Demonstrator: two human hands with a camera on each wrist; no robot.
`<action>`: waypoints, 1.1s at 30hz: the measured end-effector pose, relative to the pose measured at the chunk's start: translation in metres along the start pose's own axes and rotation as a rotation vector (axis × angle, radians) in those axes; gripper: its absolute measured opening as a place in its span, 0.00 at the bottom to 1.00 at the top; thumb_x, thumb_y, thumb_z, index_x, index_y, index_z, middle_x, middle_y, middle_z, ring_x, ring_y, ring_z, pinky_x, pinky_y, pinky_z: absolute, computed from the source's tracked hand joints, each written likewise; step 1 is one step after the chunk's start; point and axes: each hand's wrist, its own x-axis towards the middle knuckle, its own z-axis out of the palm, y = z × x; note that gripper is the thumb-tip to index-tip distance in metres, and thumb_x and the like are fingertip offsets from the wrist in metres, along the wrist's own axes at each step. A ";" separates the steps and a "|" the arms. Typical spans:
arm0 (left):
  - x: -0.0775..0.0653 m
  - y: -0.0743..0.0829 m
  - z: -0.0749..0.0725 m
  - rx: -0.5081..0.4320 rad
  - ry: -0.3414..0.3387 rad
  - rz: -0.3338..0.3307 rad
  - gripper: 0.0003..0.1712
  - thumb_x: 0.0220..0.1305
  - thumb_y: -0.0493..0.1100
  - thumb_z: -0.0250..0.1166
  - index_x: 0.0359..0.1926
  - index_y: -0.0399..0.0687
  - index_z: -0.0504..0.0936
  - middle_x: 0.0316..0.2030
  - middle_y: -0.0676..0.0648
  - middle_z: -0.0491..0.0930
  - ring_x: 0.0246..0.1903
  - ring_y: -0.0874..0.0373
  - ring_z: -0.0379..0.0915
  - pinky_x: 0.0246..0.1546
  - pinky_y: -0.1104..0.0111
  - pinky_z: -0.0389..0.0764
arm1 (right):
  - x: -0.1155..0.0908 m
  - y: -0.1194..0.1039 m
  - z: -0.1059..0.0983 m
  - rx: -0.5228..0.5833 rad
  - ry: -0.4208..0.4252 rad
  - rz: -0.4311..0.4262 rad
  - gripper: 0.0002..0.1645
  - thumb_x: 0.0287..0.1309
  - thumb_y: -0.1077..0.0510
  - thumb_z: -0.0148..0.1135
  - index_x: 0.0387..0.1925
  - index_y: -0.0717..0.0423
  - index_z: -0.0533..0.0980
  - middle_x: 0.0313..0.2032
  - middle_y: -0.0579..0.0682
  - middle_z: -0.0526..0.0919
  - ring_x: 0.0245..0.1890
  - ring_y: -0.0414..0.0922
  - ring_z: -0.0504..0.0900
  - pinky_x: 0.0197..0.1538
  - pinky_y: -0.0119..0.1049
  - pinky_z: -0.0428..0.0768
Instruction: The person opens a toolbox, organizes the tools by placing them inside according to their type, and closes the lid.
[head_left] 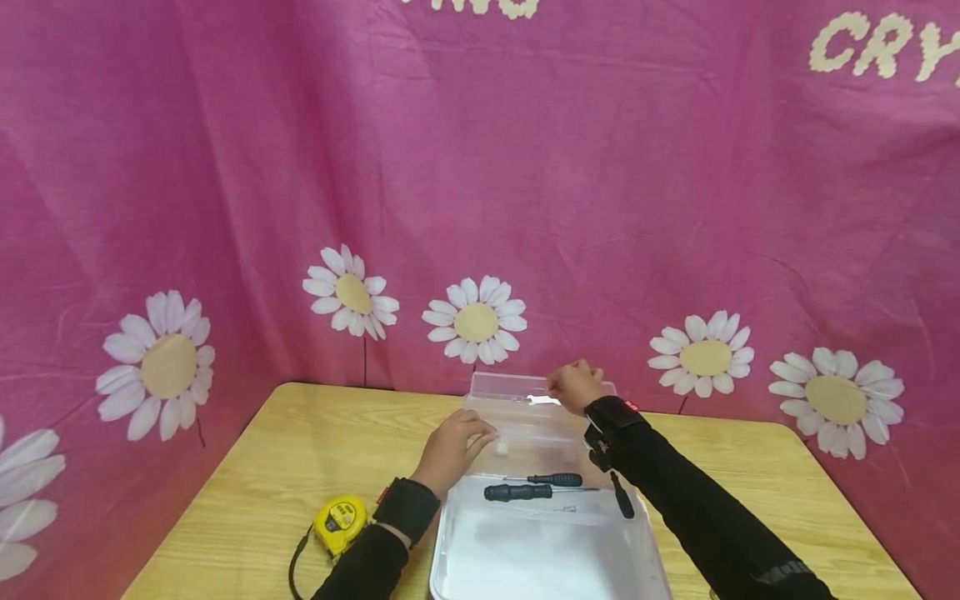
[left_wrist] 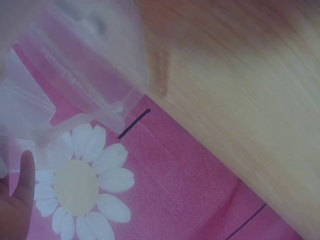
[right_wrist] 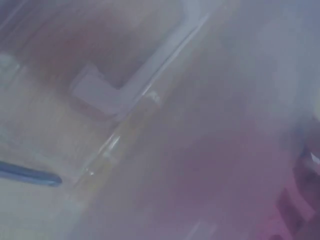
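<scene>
A translucent plastic case (head_left: 551, 550) stands on the table with its clear lid (head_left: 517, 412) folded back. My right hand (head_left: 576, 386) is over the lid's far part and pinches a small silver wrench (head_left: 542, 400), its open end sticking out past the fingertips. Over the lid's left side, my left hand (head_left: 453, 446) has its fingertips at the clear plastic; in the left wrist view one finger (left_wrist: 26, 180) stands out straight beside it. Two dark-handled screwdrivers (head_left: 557, 479) (head_left: 517, 492) lie across the case's hinge side, and a third screwdriver (head_left: 622, 497) lies by its right edge.
A yellow tape measure (head_left: 340, 521) with a black strap lies left of the case, close to the left forearm. Behind the wooden table (head_left: 322, 417) hangs a pink cloth (head_left: 562, 208) printed with white daisies. The right wrist view is blurred.
</scene>
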 end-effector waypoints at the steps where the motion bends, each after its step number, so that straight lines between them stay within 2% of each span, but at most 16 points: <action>1: 0.000 0.000 0.000 -0.001 0.007 0.007 0.10 0.59 0.49 0.64 0.38 0.52 0.87 0.32 0.55 0.80 0.38 0.63 0.75 0.43 0.70 0.80 | 0.001 0.000 0.002 0.000 0.005 0.001 0.06 0.53 0.66 0.62 0.25 0.54 0.82 0.33 0.52 0.85 0.46 0.56 0.69 0.47 0.56 0.56; 7: -0.001 0.001 0.001 -0.003 0.028 0.048 0.08 0.59 0.47 0.65 0.36 0.51 0.87 0.31 0.54 0.79 0.37 0.62 0.75 0.42 0.70 0.80 | 0.000 -0.001 0.009 -0.022 0.064 0.034 0.08 0.50 0.67 0.65 0.21 0.53 0.83 0.31 0.51 0.86 0.47 0.58 0.71 0.48 0.57 0.57; 13: -0.001 0.001 -0.001 0.003 0.005 0.014 0.09 0.59 0.48 0.64 0.37 0.52 0.87 0.32 0.55 0.79 0.38 0.63 0.74 0.43 0.70 0.80 | 0.002 -0.003 0.014 -0.019 0.130 0.038 0.07 0.47 0.67 0.68 0.21 0.53 0.85 0.35 0.52 0.87 0.49 0.57 0.70 0.48 0.55 0.58; 20: 0.000 0.001 -0.001 -0.005 -0.009 -0.002 0.09 0.59 0.48 0.64 0.38 0.53 0.87 0.32 0.55 0.79 0.38 0.63 0.74 0.44 0.70 0.80 | 0.002 -0.003 0.016 -0.028 0.145 0.040 0.06 0.47 0.66 0.68 0.21 0.52 0.85 0.34 0.51 0.87 0.48 0.57 0.69 0.49 0.56 0.58; 25: 0.000 0.002 -0.001 -0.003 -0.003 0.007 0.08 0.59 0.47 0.65 0.37 0.53 0.87 0.32 0.55 0.79 0.38 0.62 0.75 0.44 0.69 0.80 | 0.003 -0.001 0.019 -0.033 0.158 0.022 0.06 0.46 0.63 0.70 0.18 0.52 0.84 0.32 0.51 0.87 0.48 0.56 0.70 0.49 0.57 0.57; 29: 0.000 0.002 -0.001 -0.011 -0.006 -0.004 0.08 0.59 0.47 0.65 0.38 0.53 0.87 0.33 0.55 0.80 0.38 0.62 0.75 0.44 0.69 0.80 | 0.004 -0.001 0.021 -0.057 0.165 0.015 0.09 0.45 0.63 0.71 0.15 0.51 0.82 0.31 0.49 0.87 0.49 0.56 0.71 0.49 0.57 0.58; 33: 0.000 0.001 -0.001 -0.010 -0.010 -0.013 0.08 0.59 0.48 0.64 0.38 0.53 0.87 0.32 0.55 0.79 0.38 0.63 0.74 0.44 0.69 0.80 | 0.003 -0.002 0.018 -0.090 0.154 -0.002 0.07 0.45 0.63 0.71 0.17 0.51 0.84 0.31 0.49 0.87 0.48 0.55 0.72 0.47 0.55 0.58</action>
